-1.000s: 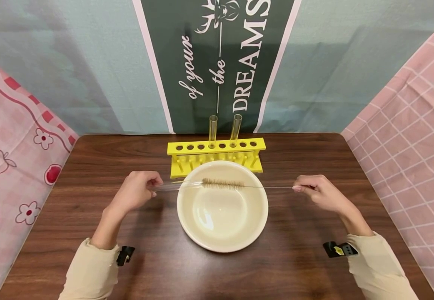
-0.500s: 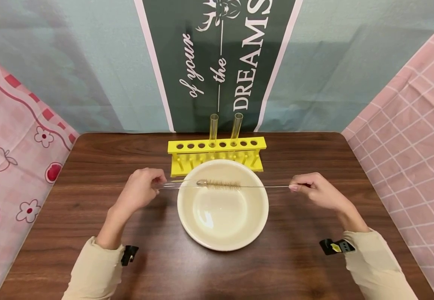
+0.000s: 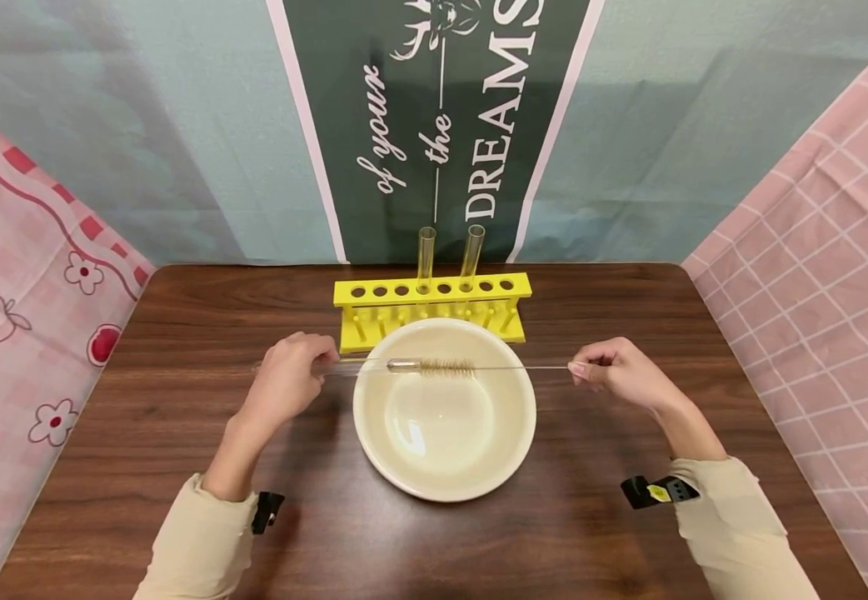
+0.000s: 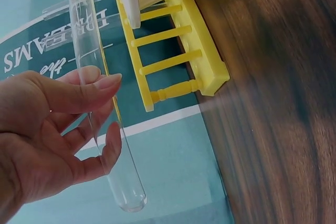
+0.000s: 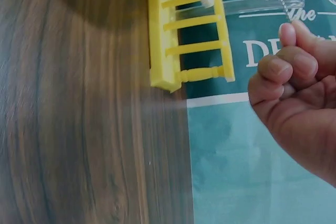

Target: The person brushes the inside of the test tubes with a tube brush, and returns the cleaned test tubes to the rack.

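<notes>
Over the table (image 3: 591, 533), the left hand (image 3: 291, 375) pinches a tube (image 4: 88, 51) level, mouth rightward, presumably aligning it with the brush (image 3: 445, 367), whose tip is inside; the bowl (image 3: 441, 479) sits below, likely as a catch; behind, toward the table's back edge, the rack (image 3: 434, 292) holds two spare tubes (image 3: 426, 254); the right hand (image 3: 617, 371) pinches the brush's wire.

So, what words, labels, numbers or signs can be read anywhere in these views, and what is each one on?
"of your": dark green wall hanging
"the": same hanging
"DREAMS": same hanging
Too small to read: any marks on the yellow sticker on the right black wrist device.
No lettering can be made out on the held test tube, tube brush, basin or test-tube rack.
</notes>
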{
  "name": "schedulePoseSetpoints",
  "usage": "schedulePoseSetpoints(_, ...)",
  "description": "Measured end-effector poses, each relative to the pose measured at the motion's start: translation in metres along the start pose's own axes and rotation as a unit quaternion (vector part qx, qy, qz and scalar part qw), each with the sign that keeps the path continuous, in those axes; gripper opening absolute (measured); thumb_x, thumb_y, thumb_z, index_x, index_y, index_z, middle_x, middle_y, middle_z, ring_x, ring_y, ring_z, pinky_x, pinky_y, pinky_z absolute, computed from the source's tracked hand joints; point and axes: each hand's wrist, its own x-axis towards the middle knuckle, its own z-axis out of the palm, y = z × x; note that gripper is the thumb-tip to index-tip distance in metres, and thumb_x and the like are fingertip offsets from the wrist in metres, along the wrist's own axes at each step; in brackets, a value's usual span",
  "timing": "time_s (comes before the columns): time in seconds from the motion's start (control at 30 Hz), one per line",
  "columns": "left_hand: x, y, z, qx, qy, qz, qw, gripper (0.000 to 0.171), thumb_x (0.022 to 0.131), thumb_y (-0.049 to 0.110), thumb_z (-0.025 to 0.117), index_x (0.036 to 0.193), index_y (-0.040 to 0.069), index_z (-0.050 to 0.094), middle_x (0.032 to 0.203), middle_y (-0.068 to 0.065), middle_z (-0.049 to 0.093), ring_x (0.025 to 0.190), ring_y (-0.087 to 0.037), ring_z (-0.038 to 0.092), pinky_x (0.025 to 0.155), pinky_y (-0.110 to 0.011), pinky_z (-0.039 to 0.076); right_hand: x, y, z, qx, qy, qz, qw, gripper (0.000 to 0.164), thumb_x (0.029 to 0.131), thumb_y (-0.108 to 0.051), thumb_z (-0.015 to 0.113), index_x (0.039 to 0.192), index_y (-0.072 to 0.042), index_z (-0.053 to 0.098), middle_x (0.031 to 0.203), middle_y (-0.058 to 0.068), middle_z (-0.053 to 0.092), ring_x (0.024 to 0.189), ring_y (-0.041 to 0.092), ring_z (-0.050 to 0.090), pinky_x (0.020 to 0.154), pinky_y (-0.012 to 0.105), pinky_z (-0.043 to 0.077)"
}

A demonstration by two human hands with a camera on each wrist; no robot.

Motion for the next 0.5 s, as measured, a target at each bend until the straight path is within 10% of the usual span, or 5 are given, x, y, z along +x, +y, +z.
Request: schedulePoseSetpoints(0.5,0.005,0.015,0.010,0.007,0.012,0.003,0.9999,0.036,0.059,-0.025,0.052,0.075,0.005,0.063,0.074,-0.005,0.062,0.072,-0.022,0.052,0.059,-0.037,0.045,0.013,-0.009,0.021,0.149,-0.015,0.056,0.987,0.023,0.088,0.000,0.054,0.072,0.017,0.053,0.054,0.001,0.045,0.045,0.012,0.040,0.047,0.024,0.037)
